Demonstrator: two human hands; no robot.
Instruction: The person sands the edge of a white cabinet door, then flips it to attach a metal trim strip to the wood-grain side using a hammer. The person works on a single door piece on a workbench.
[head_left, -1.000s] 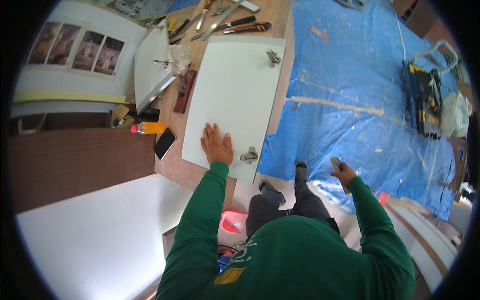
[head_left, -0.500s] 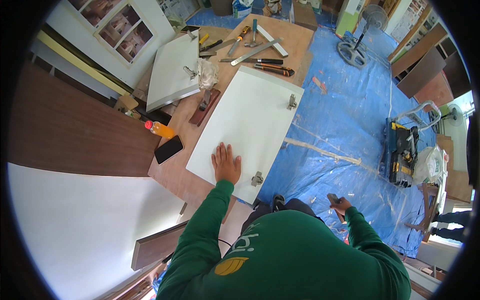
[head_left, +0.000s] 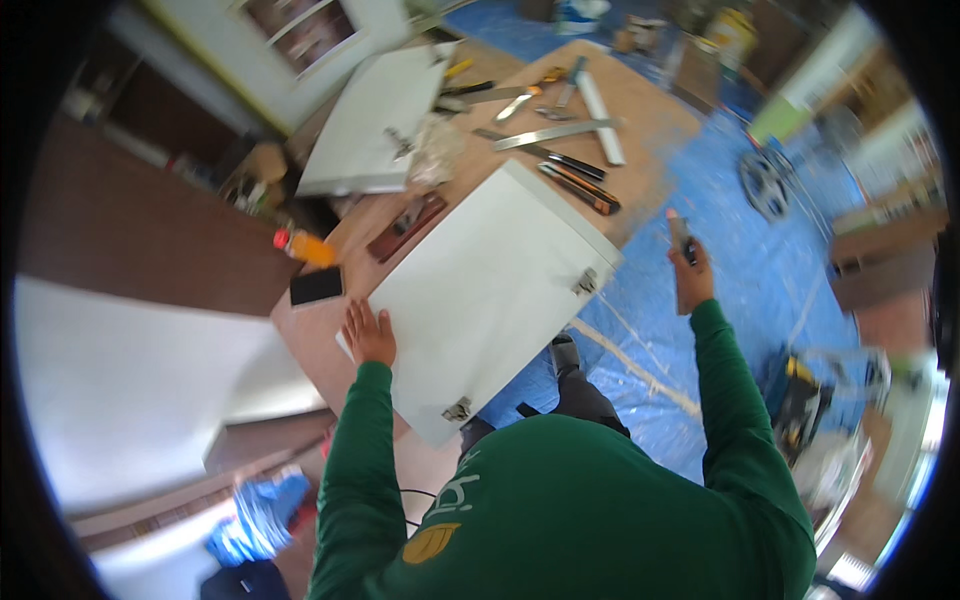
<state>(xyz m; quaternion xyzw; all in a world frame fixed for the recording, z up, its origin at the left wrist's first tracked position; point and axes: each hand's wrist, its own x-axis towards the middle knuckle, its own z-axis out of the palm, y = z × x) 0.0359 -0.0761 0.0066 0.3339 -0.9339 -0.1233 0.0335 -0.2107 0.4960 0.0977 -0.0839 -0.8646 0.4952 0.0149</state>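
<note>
A white cabinet door (head_left: 490, 290) lies on the wooden worktable (head_left: 335, 350), with metal hinges (head_left: 585, 282) along its right side. My left hand (head_left: 370, 335) rests flat near the door's left edge, fingers extended. Off the door's far right corner, my right hand (head_left: 692, 275) is raised over the floor. It is closed around a small brownish block-like tool (head_left: 683, 240) with a dark part; blur hides its exact kind. Beside the door's left edge sits a reddish wooden hand plane (head_left: 405, 228). An orange-and-black utility knife (head_left: 580, 190) lies just beyond the far edge.
A hammer (head_left: 570, 90), a steel straightedge (head_left: 555, 135) and other tools spread over the table's far end. Another white door (head_left: 365, 125) lies at the far left. An orange drink bottle (head_left: 305, 248) and phone (head_left: 317, 287) are near the left corner. Blue sheeting (head_left: 640, 320) covers the floor.
My right hand has risen from low beside my body to beyond the door's right side, still holding the block-like tool. My left hand has slid left toward the door's edge. The view has turned.
</note>
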